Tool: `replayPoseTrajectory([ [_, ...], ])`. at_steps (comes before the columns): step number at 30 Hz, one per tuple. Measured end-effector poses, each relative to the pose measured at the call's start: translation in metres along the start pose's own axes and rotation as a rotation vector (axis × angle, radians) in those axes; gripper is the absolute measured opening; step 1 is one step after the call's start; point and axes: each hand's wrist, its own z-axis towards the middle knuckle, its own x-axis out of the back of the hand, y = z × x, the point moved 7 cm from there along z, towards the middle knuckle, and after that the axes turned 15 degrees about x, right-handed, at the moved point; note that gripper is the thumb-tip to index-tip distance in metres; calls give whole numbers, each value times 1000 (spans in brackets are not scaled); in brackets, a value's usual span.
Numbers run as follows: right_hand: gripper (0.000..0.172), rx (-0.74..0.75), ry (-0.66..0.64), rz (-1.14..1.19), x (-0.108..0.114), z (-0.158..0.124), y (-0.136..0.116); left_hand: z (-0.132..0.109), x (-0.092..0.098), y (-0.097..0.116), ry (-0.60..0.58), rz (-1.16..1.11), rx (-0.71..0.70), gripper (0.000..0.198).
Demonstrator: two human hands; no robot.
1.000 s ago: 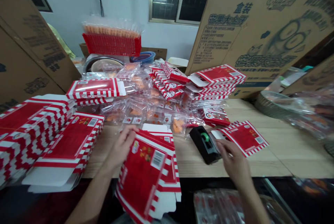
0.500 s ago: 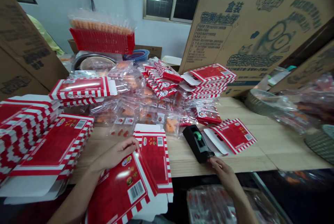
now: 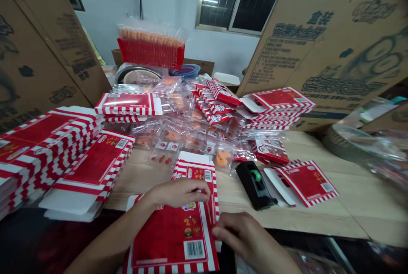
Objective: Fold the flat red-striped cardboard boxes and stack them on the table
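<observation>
A red-and-white striped snack box [image 3: 172, 240], unfolded at its near end or laid flat, lies at the table's front edge. My left hand [image 3: 183, 193] is closed over its far side, fingers curled at the top right corner. At the box's right edge my right hand [image 3: 240, 233] is closed in a pinch; whatever is between the fingertips is too small to make out. Beneath the far end lies another flat box [image 3: 194, 161]. The black tape dispenser [image 3: 255, 186] with a green core stands to the right, apart from both hands.
Stacked boxes [image 3: 47, 138] fill the left side. Clear bags with orange pieces [image 3: 223, 157] are heaped at the middle back. More boxes [image 3: 280, 99] are piled at right, with one open-ended box [image 3: 310, 182] nearer. Large brown cartons [image 3: 296, 52] stand behind.
My right hand has left the tape dispenser and moved left to the box's edge. My left hand has shifted right along the box, which now lies straighter. The view has turned left.
</observation>
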Motion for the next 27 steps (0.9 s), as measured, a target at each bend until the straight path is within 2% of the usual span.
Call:
replayPoseTrajectory([
  [2,29,-32,-111,-150,-11,18,-11,-2,-3,7,-13,21,-27,15],
  [4,26,-142,-133,-299,-13,24,-3,-7,-2,11,-3,40,-40,15],
  [6,22,-236,-120,-386,-11,22,9,-11,-2,13,2,53,-48,13],
  [8,18,-298,-46,-394,-6,17,20,-15,-2,16,-16,51,-64,11],
  [10,26,-267,42,-211,-7,12,28,-19,-2,21,-53,29,-97,12],
  [13,39,-61,52,399,-30,11,27,-25,-2,38,-113,-37,-196,26],
  [15,45,5,63,734,-44,11,24,-29,2,51,-104,-96,-282,43],
  [18,60,-30,144,891,-58,18,27,-32,18,59,6,-145,-341,53],
  [20,63,-45,191,851,-61,28,29,-32,43,53,179,-165,-319,48],
  [21,62,-51,218,811,-59,34,31,-33,65,47,315,-188,-300,45],
  [24,52,-67,316,678,-48,43,43,-56,155,20,878,-290,-226,39],
  [26,47,-81,383,592,-39,41,54,-88,216,0,1281,-338,-198,39],
  [27,45,-90,424,540,-33,38,61,-105,241,-7,1466,-342,-185,37],
])
